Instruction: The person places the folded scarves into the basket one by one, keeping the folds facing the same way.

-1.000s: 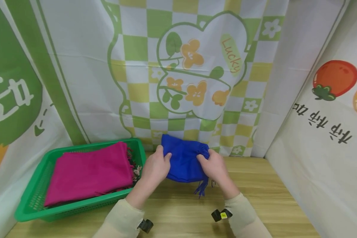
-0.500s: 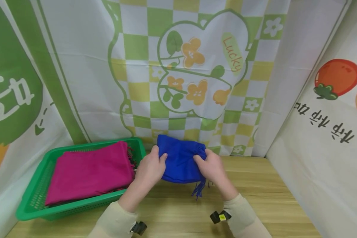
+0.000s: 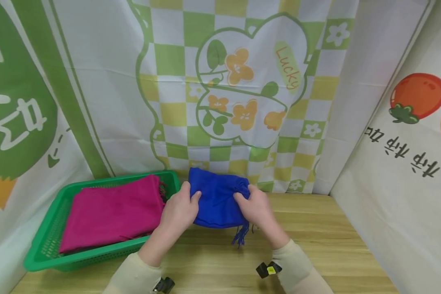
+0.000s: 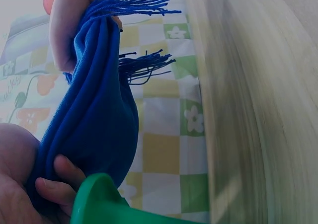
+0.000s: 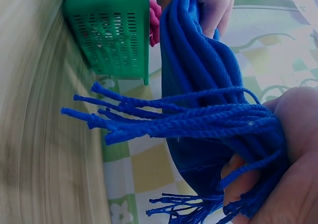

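Note:
A folded blue scarf [image 3: 217, 200] with twisted fringe hangs above the table between both hands. My left hand [image 3: 179, 207] grips its left end, thumb on top and fingers curled beneath, as the left wrist view shows. The right hand [image 3: 256, 206] pinches the bunched, fringed end; fringe strands [image 5: 198, 117] stick out past the fingers in the right wrist view. Layers of cloth [image 4: 94, 110] sag between the hands. To the left, a magenta folded scarf [image 3: 114, 212] lies in a green plastic basket [image 3: 88, 255], close to my left hand and forearm.
The wooden table [image 3: 308, 237] stretches under the hands and out to the right. A printed checkered cloth [image 3: 169, 114] hangs at the back, and a white printed cloth [image 3: 408, 196] forms the right side. The basket's perforated side [image 5: 107, 35] shows in the right wrist view.
Both hands have shifted slightly left with the blue scarf, toward the green basket. Their grip looks the same. The magenta scarf still lies in the basket.

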### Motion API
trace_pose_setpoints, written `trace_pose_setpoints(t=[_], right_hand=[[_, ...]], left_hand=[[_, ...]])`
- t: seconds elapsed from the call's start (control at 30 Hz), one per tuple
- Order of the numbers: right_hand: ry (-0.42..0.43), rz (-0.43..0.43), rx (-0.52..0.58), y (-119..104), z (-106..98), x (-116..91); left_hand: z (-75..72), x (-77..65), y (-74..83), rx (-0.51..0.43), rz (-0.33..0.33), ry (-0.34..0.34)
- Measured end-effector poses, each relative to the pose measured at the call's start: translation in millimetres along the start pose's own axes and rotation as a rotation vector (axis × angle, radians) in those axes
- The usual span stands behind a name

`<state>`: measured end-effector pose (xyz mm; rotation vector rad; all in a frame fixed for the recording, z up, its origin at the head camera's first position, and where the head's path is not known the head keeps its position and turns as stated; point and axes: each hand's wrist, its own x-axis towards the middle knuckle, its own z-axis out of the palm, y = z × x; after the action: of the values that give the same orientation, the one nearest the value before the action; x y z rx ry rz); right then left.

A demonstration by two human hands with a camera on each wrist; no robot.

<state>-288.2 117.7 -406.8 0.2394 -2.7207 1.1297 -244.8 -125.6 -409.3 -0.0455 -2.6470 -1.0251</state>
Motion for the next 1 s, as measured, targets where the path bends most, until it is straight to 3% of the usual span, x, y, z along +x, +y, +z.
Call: trace_pose_setpoints(t=[1.0], right_hand=[[0.000,-0.125,0.028,-32.0,26.5,1.8]], left_hand=[[-40.2,-14.6,-25.1,0.031,0.001,0.040]])
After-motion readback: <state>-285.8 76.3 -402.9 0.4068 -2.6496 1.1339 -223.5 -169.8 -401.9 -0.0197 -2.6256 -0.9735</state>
